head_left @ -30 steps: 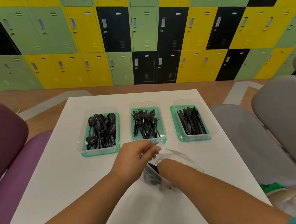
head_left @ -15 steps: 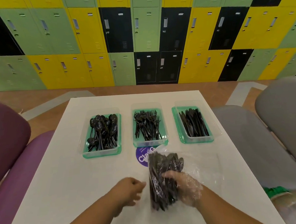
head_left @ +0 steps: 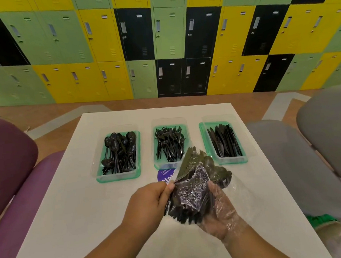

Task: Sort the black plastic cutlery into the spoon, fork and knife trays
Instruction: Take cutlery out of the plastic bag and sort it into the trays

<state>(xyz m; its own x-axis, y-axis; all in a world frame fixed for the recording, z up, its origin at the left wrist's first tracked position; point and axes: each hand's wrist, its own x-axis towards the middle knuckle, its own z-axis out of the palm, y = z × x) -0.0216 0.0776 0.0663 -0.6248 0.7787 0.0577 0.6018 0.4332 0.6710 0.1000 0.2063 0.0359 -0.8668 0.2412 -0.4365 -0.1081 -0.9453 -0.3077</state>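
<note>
Three green-rimmed clear trays stand in a row on the white table (head_left: 74,204): the spoon tray (head_left: 100,178) on the left, the fork tray (head_left: 158,165) in the middle, the knife tray (head_left: 204,138) on the right, each holding several black pieces. In front of the fork tray I hold a clear plastic bag (head_left: 191,189) packed with black cutlery. My right hand (head_left: 220,211) is inside the bag, wrapped in its film, gripping the bundle from below. My left hand (head_left: 148,202) pinches the bag's left edge.
A purple round sticker (head_left: 164,176) lies on the table just before the fork tray. Purple seats (head_left: 11,178) flank the table on the left, grey seats (head_left: 307,160) on the right. Coloured lockers line the far wall.
My left hand has risen from the table and taken hold of the bag's edge. My right hand has lifted and tilted the bundle, fanning its far end towards the fork tray.
</note>
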